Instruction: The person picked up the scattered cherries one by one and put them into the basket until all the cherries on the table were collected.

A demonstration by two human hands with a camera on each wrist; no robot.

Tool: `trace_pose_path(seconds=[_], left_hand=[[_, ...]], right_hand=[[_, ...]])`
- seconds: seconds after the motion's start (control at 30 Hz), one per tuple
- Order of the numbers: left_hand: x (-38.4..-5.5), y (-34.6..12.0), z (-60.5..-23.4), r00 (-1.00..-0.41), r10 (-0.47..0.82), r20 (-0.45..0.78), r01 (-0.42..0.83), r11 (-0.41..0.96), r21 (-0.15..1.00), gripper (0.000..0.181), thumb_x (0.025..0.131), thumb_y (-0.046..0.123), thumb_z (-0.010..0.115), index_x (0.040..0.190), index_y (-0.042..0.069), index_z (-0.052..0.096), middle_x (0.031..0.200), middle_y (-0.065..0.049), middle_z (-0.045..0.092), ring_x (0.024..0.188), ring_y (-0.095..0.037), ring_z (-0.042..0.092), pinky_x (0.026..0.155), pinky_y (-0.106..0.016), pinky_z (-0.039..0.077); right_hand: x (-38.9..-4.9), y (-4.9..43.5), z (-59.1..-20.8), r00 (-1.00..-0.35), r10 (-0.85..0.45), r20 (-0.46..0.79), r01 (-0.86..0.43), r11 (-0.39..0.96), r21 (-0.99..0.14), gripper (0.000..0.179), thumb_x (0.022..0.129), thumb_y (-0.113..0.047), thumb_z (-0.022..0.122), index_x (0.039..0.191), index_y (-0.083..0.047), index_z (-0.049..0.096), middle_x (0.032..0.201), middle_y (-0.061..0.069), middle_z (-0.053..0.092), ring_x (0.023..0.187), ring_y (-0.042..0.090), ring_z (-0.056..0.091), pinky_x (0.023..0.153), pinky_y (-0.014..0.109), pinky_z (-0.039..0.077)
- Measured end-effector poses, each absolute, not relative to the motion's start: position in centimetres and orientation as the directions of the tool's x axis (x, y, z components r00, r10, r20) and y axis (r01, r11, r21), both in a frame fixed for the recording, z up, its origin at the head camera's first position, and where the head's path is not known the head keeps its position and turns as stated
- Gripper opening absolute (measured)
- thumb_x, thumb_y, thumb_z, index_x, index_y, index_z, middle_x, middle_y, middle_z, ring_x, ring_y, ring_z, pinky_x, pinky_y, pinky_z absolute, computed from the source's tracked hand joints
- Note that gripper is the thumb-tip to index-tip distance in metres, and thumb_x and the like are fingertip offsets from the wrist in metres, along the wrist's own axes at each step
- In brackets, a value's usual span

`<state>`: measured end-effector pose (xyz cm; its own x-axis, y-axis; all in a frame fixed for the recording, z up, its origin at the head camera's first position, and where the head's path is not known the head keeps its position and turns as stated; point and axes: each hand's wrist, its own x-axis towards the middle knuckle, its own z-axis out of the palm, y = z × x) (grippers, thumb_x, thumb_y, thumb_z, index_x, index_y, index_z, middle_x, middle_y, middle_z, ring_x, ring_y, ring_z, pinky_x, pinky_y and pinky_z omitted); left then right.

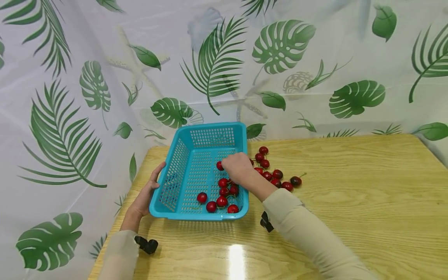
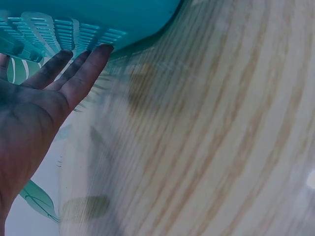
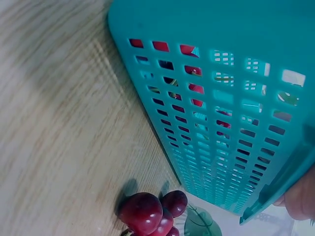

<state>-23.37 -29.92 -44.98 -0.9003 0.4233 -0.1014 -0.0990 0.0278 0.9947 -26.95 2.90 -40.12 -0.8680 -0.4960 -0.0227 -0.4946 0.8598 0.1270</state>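
A blue-green plastic basket [image 1: 201,167] with slotted walls stands at the table's left side. My left hand [image 1: 144,196] is at its left wall; in the left wrist view the fingers [image 2: 81,73] reach out nearly straight and touch the slotted side. Over the basket's right rim, my right hand [image 1: 238,168] is curled, pinching a red cherry [image 1: 220,165] at the fingertips. Several cherries [image 1: 222,201] lie on the basket floor, near its right front corner. More cherries [image 1: 267,175] are on the table just right of the basket, some with stems, partly hidden by the right hand.
The wooden table [image 1: 350,194] extends to the right and toward me. A white curtain with green leaf prints [image 1: 283,46] hangs behind the table and along its left side. Small black wrist devices [image 1: 147,245] are on both arms.
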Motion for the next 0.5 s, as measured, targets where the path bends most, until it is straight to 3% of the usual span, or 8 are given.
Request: trace_pose_path(seconds=[0.2, 0.5], left_hand=[[-23.41, -29.87, -44.98, -0.897, 0.431, -0.095, -0.094, 0.025, 0.995, 0.077, 0.088, 0.019, 0.027, 0.16, 0.036, 0.003, 0.163, -0.016, -0.001, 0.13, -0.044, 0.031, 0.089, -0.041, 0.048], [-23.3, -29.84, -44.92, -0.9, 0.424, -0.1, -0.099, 0.026, 0.995, 0.078, 0.088, 0.018, 0.026, 0.16, 0.036, 0.003, 0.164, -0.015, -0.001, 0.131, -0.045, 0.029, 0.089, -0.04, 0.048]], right_hand=[[-27.03, 2.94, -40.35, -0.868, -0.497, -0.002, -0.492, 0.859, 0.139, 0.022, 0.089, -0.01, 0.068, 0.068, -0.014, 0.063, 0.068, 0.002, 0.065, 0.06, 0.013, 0.054, 0.062, 0.036, 0.054], [-26.88, 2.93, -40.24, -0.863, -0.504, -0.012, -0.5, 0.853, 0.147, 0.019, 0.089, -0.011, 0.068, 0.071, -0.014, 0.065, 0.068, 0.003, 0.065, 0.06, 0.013, 0.056, 0.061, 0.034, 0.054]])
